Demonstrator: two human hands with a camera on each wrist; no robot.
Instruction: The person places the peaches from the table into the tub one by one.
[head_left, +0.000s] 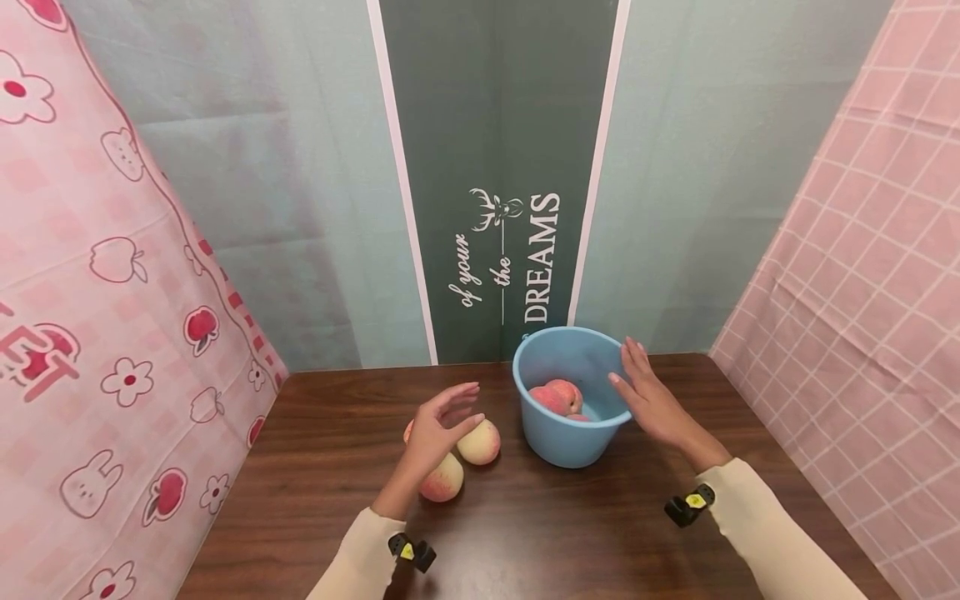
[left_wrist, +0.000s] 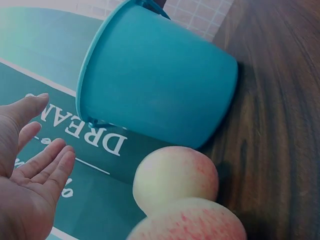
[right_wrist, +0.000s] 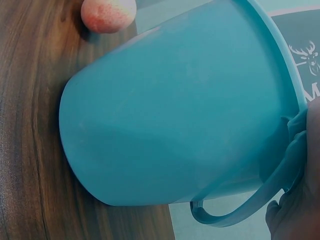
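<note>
My left hand (head_left: pixel 438 433) is held over the peaches on the table, its fingers loosely extended and holding nothing. Beneath and beside it lie a pale peach (head_left: pixel 480 443), a second peach (head_left: pixel 442 482) with a redder side, and a third, mostly hidden behind the hand. To their right stands a blue bucket (head_left: pixel 567 446), upright, with several red peaches (head_left: pixel 557 397) inside. My right hand (head_left: pixel 660 407) is at the bucket's right rim, fingers straight and thumb overlapping the rim. In the right wrist view the bucket's handle (right_wrist: pixel 250 205) hangs down beside that hand.
The dark wooden table (head_left: pixel 315 500) meets a green and grey cloth backdrop (head_left: pixel 502 100) close behind the bucket. Pink patterned cloth (head_left: pixel 150 333) hangs on the left, pink checked cloth (head_left: pixel 862 292) on the right.
</note>
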